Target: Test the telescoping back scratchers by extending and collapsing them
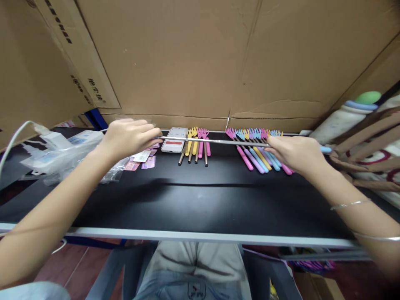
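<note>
My left hand [129,135] pinches one end of a long thin metal rod [215,141] stretched out level above the black table [200,200]. My right hand [295,154] grips the rod's other end, where a light blue handle [325,149] sticks out past my fingers. Under the rod lie two rows of small hand-shaped scratchers: yellow and pink ones [196,143] by the middle, and pink, purple, blue and yellow ones [256,152] beneath my right hand.
A phone [174,141] lies by the left row. Small cards [144,160] and clear plastic bags [59,160] sit at the left with a white charger [54,139] and cable. Cardboard sheets [200,58] wall the back. A patterned bag [368,146] stands at right.
</note>
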Demonstrator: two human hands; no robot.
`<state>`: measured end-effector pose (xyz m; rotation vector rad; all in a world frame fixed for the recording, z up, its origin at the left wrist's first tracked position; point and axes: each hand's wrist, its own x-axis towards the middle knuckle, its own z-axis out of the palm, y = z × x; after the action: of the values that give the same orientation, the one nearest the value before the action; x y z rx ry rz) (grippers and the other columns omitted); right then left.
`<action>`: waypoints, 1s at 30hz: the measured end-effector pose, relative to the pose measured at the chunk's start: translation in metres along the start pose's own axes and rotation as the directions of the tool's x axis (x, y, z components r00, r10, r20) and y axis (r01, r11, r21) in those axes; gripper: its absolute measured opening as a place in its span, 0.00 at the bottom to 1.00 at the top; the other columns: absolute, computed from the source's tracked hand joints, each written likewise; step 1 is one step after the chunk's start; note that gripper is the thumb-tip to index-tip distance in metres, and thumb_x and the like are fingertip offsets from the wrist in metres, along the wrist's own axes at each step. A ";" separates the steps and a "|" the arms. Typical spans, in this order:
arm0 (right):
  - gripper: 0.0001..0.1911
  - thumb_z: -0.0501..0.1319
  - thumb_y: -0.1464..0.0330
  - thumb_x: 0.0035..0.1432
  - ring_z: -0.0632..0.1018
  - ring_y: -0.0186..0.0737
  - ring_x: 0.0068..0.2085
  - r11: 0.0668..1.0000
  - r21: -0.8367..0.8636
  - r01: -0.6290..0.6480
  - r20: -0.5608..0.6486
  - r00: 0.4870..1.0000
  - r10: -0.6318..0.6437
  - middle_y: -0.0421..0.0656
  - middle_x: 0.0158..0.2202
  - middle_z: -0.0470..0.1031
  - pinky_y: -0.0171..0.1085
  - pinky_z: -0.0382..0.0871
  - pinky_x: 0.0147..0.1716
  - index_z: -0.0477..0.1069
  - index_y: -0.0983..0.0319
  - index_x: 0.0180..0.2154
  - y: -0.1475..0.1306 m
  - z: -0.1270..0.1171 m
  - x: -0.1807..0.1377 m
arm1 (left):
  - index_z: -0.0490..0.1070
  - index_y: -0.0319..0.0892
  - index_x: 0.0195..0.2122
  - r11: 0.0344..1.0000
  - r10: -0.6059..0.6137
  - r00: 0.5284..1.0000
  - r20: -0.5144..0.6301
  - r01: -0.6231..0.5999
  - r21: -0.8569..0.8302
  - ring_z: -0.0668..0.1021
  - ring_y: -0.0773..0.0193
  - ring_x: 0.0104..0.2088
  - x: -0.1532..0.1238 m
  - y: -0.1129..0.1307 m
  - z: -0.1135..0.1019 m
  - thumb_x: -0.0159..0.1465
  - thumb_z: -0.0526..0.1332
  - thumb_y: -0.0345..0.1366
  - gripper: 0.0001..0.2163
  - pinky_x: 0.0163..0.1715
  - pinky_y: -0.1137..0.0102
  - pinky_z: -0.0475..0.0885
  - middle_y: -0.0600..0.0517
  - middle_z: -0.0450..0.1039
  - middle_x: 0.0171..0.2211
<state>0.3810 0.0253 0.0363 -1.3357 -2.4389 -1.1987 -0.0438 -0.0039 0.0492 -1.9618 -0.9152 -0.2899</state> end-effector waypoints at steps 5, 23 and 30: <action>0.27 0.41 0.53 0.65 0.67 0.34 0.25 0.997 -0.071 -0.024 0.037 0.999 0.027 0.44 0.21 0.70 0.33 0.43 0.22 0.64 0.62 0.24 0.028 0.017 -0.013 | 0.69 0.44 0.28 0.996 0.004 1.000 0.020 -0.006 0.094 0.72 0.67 0.28 -0.009 -0.018 0.005 0.70 0.46 0.47 0.19 0.23 0.72 0.58 0.56 0.71 0.24; 0.14 0.50 0.60 0.61 0.67 0.38 0.31 0.939 -0.168 -0.299 0.222 0.917 0.331 0.50 0.30 0.73 0.35 0.45 0.24 0.66 0.61 0.29 0.090 0.049 -0.059 | 0.64 0.45 0.26 0.984 -0.173 0.983 0.058 0.175 -0.019 0.64 0.65 0.27 -0.044 -0.051 0.022 0.67 0.49 0.41 0.14 0.22 0.70 0.51 0.54 0.66 0.23; 0.14 0.48 0.60 0.62 0.66 0.37 0.30 0.968 -0.081 -0.239 0.294 0.922 0.252 0.49 0.32 0.73 0.34 0.44 0.25 0.66 0.61 0.31 0.075 0.050 -0.054 | 0.66 0.46 0.28 0.961 -0.212 0.964 0.158 0.235 -0.147 0.64 0.63 0.30 -0.049 -0.045 0.027 0.67 0.49 0.41 0.13 0.24 0.69 0.51 0.54 0.68 0.25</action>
<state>0.4834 0.0462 0.0226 -1.8994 -2.3436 -1.0559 -0.1141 0.0082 0.0376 -2.0513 -1.2444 -0.3703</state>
